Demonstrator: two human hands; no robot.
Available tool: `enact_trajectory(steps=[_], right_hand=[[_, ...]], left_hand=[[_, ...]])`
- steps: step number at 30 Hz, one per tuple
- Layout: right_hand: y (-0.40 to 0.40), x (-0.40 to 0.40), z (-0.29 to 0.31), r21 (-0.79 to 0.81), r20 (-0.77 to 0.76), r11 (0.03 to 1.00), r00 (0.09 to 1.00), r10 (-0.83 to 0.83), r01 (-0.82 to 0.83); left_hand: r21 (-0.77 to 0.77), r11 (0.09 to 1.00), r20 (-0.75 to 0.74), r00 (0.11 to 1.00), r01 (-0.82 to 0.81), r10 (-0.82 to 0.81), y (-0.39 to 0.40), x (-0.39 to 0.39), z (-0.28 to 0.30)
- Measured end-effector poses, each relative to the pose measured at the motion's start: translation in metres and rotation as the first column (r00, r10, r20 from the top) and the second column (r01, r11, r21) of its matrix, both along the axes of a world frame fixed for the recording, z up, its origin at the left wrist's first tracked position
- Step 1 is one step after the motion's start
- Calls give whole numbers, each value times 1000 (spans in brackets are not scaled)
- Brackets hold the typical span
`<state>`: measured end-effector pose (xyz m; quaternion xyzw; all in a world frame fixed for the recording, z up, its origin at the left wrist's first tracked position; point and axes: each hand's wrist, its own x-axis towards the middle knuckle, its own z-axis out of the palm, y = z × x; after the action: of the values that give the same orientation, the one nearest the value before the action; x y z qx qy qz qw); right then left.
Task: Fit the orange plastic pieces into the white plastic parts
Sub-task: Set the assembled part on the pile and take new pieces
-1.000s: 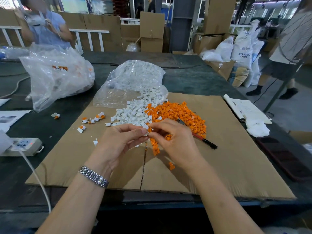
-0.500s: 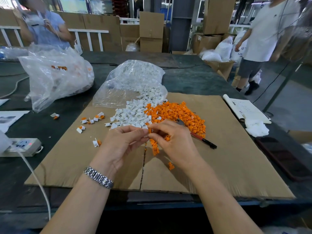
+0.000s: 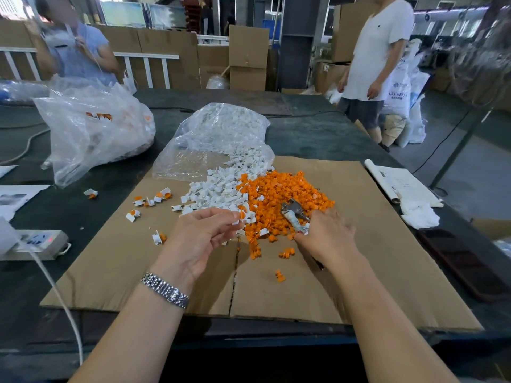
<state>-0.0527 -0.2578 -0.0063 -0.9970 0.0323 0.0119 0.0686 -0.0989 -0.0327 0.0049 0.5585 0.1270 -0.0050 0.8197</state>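
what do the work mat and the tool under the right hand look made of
Work mat: plain brown cardboard, matte, with a split seam down its middle. Tool under the right hand: its head looks like bare metal, grey and shiny; the rest is hidden.

You can partly read only blue print, roughly "AJS RESI", on the white sack behind the standing person.

A dark green worktable fills the foreground. Behind it stacked cardboard boxes stand against a white railing. Right of the boxes rises a dark steel column. Right of the table lies grey concrete floor with white sacks. Daylit windows glow beyond the boxes.
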Motion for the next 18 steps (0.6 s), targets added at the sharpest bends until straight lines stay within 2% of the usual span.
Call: enact_trajectory(steps=[6,10,12,14,16,18], right_hand=[[2,5,7,52,-31,999,1000,2,0],[7,2,20,257,46,966,999,11,-23],[10,-2,33,429,38,900,997,63,-74],[18,-10,47,597,-67,796,984,167,-95],[30,-20,54,738,-230,674,929,292,-29],[42,-28,55,816,-295,577,882,367,33]], left_hand=[[-7,1000,-21,1000,-12,12,1,3,6],[-12,999,-35,999,-38,38,4,8,6],[-10,999,-35,998,-48,47,4,11,6],[-15,999,-13,999,-44,43,4,12,6],[-33,998,10,999,-49,49,4,12,8],[-38,997,20,998,-62,62,4,12,11]])
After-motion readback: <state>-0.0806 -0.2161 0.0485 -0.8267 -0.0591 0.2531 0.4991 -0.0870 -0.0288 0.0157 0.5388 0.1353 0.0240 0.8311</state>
